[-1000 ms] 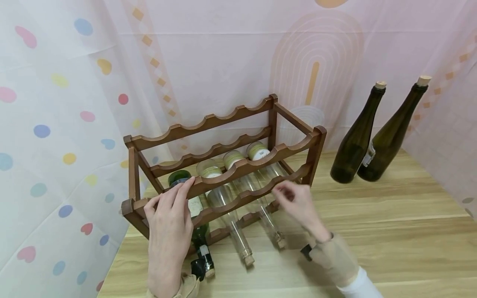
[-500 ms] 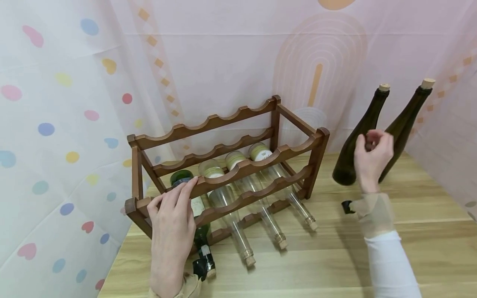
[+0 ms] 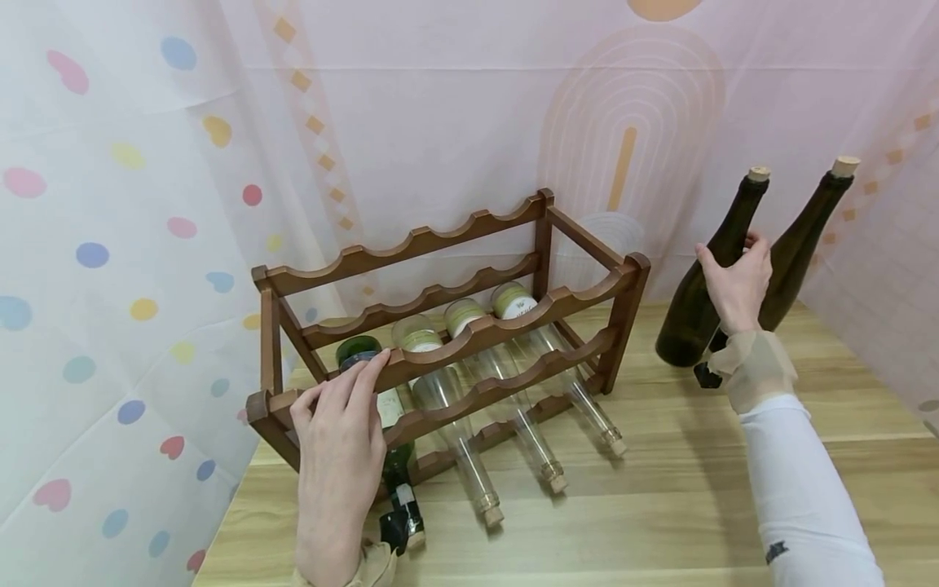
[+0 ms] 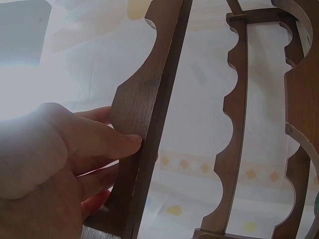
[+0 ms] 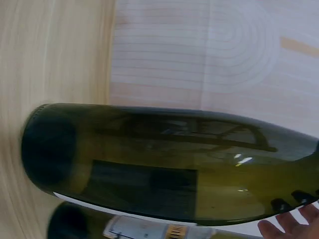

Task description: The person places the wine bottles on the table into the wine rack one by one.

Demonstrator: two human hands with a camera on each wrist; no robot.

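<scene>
A brown wooden wine rack (image 3: 484,330) stands on the table. My left hand (image 3: 341,461) grips its upper front rail (image 4: 137,109), thumb on one side and fingers on the other. My right hand (image 3: 739,285) is at the upper part of a dark green wine bottle (image 3: 685,318), corked and upright. Its thumb extends along the left side; its fingertips (image 5: 286,221) lie close to the glass on the other side, parted, and firm contact cannot be told. A second corked green bottle (image 3: 788,265) with a label (image 5: 144,229) stands just behind, partly hidden by the hand.
In the rack's lower level lie a green bottle (image 3: 398,461), partly covered by my left hand, and clear corked bottles (image 3: 469,465), necks jutting toward me. The upper level holds none. A patterned cloth (image 3: 440,122) hangs behind the wooden table (image 3: 660,505).
My right hand has moved from the rack's right front, up and right, to the nearer standing bottle. My left hand has stayed on the rail. The view has shifted slightly.
</scene>
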